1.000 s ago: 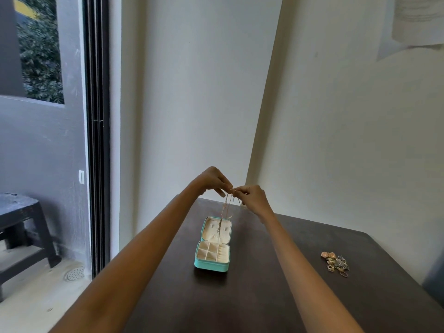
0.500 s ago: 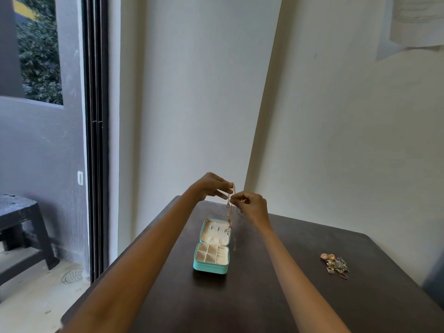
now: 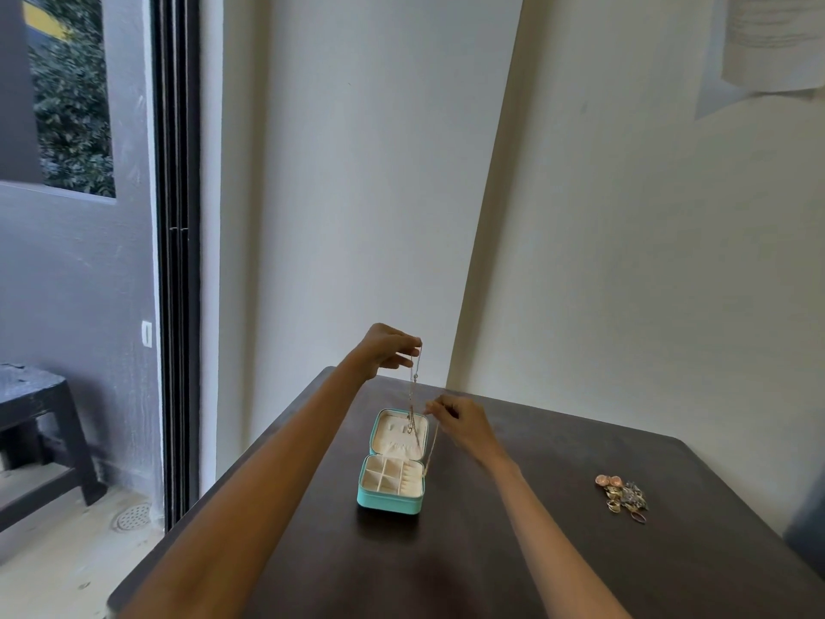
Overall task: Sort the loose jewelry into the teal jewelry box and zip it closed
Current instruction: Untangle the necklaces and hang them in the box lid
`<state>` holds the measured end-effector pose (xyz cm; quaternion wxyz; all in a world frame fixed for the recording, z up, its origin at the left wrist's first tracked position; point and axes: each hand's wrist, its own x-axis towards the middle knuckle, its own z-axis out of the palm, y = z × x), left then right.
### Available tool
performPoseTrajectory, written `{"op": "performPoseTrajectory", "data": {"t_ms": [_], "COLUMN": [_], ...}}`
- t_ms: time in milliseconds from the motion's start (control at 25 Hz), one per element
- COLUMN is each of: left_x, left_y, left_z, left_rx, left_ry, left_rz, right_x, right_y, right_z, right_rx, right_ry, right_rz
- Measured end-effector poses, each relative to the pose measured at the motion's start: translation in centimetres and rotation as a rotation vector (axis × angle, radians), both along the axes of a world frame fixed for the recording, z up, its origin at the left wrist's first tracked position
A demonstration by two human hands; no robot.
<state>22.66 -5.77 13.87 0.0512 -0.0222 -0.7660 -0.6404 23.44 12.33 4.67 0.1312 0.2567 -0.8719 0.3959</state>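
The open teal box [image 3: 390,480] sits mid-surface [image 3: 513,551], its lid laid back toward 12 o'clock. Above it a thin chain [image 3: 414,386] dangles, pinched by the left hand [image 3: 387,350] and lower by the right hand [image 3: 462,422]. Loose jewelry [image 3: 624,498] lies at 3 o'clock.

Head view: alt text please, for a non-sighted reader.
Two bare hands hold a thin chain necklace above an open teal jewelry box on a dark table: left hand high, right hand lower. A pile of loose jewelry lies to the right.
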Motion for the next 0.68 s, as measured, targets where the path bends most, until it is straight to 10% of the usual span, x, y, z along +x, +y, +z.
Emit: {"op": "performPoseTrajectory", "data": {"t_ms": [680], "left_x": [1.5], "left_y": [0.2], "left_z": [-8.4], "left_rx": [0.706], "left_ry": [-0.122], "left_rz": [-0.083], "right_x": [0.4], "right_y": [-0.1], "right_z": [-0.4], "right_rx": [-0.269], "right_ry": [-0.152], "right_rz": [-0.159]}}
